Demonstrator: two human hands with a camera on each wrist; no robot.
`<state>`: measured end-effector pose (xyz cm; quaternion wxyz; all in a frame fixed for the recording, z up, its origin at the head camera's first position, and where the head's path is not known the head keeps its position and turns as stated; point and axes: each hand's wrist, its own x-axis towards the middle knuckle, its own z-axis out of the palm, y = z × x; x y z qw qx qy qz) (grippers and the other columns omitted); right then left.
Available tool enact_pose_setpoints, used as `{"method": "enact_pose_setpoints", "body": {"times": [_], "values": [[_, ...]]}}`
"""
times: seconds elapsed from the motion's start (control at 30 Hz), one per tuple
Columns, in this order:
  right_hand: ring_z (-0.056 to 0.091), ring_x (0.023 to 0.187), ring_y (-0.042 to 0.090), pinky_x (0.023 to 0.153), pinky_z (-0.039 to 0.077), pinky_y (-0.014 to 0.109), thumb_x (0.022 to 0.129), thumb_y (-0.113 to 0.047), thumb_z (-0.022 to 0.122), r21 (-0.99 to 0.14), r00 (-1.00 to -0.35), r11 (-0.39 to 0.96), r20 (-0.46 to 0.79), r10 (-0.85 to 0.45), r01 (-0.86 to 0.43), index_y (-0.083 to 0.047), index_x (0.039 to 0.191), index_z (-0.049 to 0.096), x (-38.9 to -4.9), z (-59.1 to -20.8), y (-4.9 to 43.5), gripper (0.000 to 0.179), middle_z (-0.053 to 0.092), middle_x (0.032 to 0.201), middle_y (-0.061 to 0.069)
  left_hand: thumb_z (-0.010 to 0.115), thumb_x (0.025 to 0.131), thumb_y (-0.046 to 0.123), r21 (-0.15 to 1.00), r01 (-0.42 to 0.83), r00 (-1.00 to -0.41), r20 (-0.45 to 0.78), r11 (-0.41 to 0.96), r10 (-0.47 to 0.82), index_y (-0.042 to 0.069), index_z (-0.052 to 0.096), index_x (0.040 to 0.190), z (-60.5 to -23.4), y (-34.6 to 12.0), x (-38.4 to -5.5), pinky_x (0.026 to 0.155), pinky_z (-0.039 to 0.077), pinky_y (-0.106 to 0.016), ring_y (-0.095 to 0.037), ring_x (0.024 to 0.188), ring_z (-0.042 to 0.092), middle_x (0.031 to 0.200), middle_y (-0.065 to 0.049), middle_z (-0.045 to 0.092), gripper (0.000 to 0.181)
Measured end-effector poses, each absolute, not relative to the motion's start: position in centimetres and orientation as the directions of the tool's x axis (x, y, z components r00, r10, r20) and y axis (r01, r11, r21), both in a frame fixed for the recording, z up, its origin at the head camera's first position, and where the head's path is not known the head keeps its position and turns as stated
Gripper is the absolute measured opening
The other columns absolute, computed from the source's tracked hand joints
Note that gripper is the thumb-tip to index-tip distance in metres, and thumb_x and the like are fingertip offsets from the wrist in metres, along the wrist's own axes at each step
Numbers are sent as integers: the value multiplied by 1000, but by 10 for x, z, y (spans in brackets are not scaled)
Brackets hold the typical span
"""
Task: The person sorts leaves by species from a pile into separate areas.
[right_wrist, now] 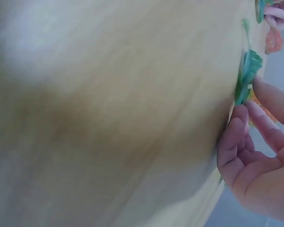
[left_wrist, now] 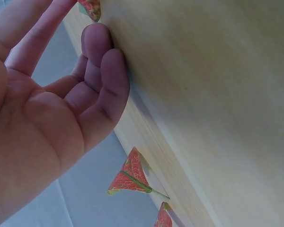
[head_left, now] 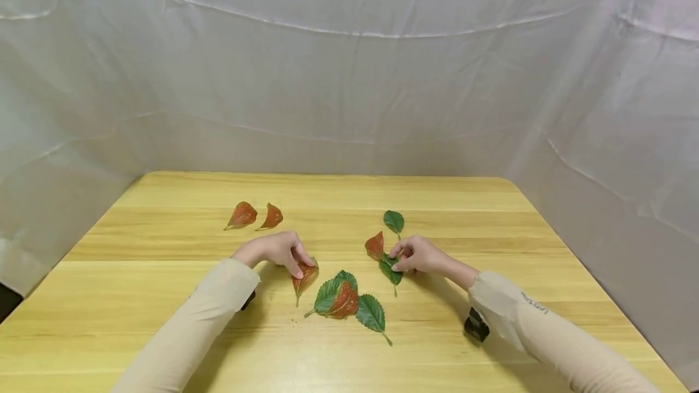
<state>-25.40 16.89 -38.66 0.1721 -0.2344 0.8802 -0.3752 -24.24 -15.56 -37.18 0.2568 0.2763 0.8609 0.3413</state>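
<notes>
My left hand (head_left: 282, 252) pinches the top end of a red leaf (head_left: 304, 280) with pale veins, whose stem points toward me over the table. In the left wrist view only a tip of that leaf (left_wrist: 91, 8) shows beyond the fingers. With thumb and forefinger my right hand (head_left: 419, 256) pinches a green leaf (head_left: 391, 272) with a toothed edge, seen also in the right wrist view (right_wrist: 248, 71). Another red leaf (head_left: 374, 245) lies against that green leaf, partly behind it. Between the hands, a red leaf (head_left: 345, 301) lies over green leaves (head_left: 327, 295).
One green leaf (head_left: 371, 313) lies at the right of the middle cluster, and another (head_left: 393, 221) lies beyond my right hand. Two red leaves (head_left: 243, 214) rest at the back left of the wooden table (head_left: 464, 211). Pale sheeting (head_left: 338, 90) hangs around the table.
</notes>
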Motion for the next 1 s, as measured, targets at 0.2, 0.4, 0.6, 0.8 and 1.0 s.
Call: {"method": "enact_pose_setpoints", "body": {"times": [0.2, 0.4, 0.6, 0.8, 1.0], "values": [[46, 47, 12, 45, 40, 25, 79, -1, 65, -762, -845, 568, -51, -532, -312, 7, 91, 63, -253, -379, 167, 14, 53, 60, 3, 72, 70, -3, 740, 279, -720, -261, 612, 643, -5, 67, 96, -373, -155, -243, 64, 42, -19, -13, 84, 56, 103, -14, 63, 27], [46, 48, 14, 44, 37, 21, 79, -2, 66, -745, -847, 558, 19, -531, -366, 7, 89, 64, -253, -371, 161, 14, 55, 61, 9, 72, 70, -3, 736, 298, -705, -259, 607, 660, -6, 66, 97, -373, -155, -244, 62, 40, -19, -8, 76, 51, 103, -15, 63, 28], [50, 49, 24, 43, 41, 25, 79, -3, 66, -760, -783, 489, 41, -620, -427, 7, 92, 65, -251, -365, 148, 16, 58, 64, 6, 71, 70, -3, 743, 276, -709, -271, 610, 651, -5, 67, 97, -373, -155, -244, 57, 38, -19, -7, 64, 43, 101, -14, 63, 28], [54, 54, 22, 46, 45, 27, 78, -3, 67, -755, -718, 452, 37, -695, -476, 7, 95, 64, -248, -366, 131, 20, 59, 70, 1, 71, 71, -3, 737, 283, -701, -278, 613, 657, -5, 66, 98, -372, -155, -243, 60, 40, -19, -6, 69, 48, 104, -15, 62, 27], [56, 60, 10, 53, 47, 22, 76, -3, 68, -703, -672, 447, 60, -738, -554, 7, 94, 64, -248, -371, 116, 20, 62, 74, 3, 71, 71, -3, 736, 277, -703, -283, 618, 652, -5, 66, 98, -371, -155, -243, 57, 38, -20, -7, 62, 41, 104, -15, 62, 27]]}}
